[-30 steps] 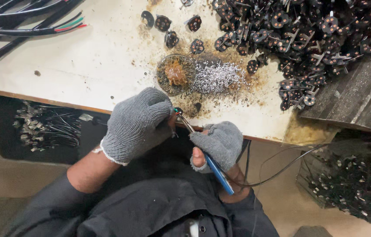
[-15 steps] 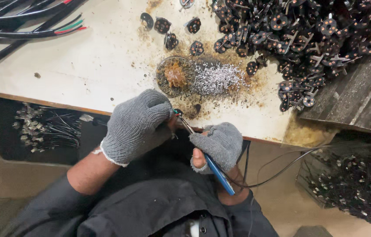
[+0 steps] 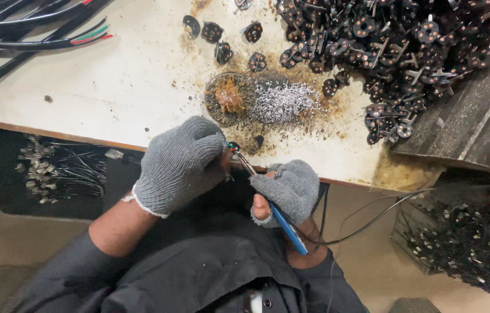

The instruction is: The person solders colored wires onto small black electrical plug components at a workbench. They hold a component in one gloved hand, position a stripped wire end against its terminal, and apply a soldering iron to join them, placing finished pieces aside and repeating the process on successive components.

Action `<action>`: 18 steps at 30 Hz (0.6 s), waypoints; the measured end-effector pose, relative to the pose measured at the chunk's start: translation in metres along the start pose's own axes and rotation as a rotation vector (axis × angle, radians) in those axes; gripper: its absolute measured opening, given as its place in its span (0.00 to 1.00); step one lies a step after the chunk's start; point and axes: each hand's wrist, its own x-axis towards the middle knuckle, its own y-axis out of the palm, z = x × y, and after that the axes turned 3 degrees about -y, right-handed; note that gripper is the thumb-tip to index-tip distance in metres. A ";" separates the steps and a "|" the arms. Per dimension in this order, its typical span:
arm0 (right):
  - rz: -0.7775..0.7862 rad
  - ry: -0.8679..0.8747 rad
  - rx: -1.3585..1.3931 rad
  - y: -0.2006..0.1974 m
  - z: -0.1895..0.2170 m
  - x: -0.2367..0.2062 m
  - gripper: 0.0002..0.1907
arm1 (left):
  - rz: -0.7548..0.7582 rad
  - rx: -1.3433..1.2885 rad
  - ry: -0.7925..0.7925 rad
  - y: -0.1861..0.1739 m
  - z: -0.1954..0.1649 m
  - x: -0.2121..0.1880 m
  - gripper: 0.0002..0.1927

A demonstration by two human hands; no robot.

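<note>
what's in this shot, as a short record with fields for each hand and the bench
left hand: gloved left hand closed on a small part at the bench edge
right hand: gloved right hand grips a blue-handled soldering iron, tip at the part
bench: pale worktop, stained brown
centre: round dish of brown paste beside silvery scraps
top right: pile of black round parts
top left: black cables

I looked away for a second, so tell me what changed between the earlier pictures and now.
Almost nothing. The left hand still pinches a small part at the table edge, and the right hand still holds the blue-handled soldering iron to it. Nothing taken up or let go.
</note>
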 end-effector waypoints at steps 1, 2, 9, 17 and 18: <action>0.006 0.009 -0.001 0.001 0.000 0.001 0.12 | 0.003 -0.005 0.005 0.000 0.000 0.000 0.10; 0.011 0.017 -0.002 0.001 0.002 0.002 0.13 | 0.006 -0.009 0.011 -0.001 0.001 0.000 0.11; -0.107 0.474 0.333 -0.010 0.024 0.007 0.25 | -0.001 -0.038 0.016 -0.004 -0.001 0.000 0.10; -0.149 0.803 0.533 0.015 0.018 0.020 0.12 | -0.016 -0.020 0.016 -0.003 -0.001 -0.002 0.09; -0.167 0.663 0.483 0.014 0.020 0.024 0.14 | -0.006 -0.024 0.011 -0.003 -0.001 -0.001 0.09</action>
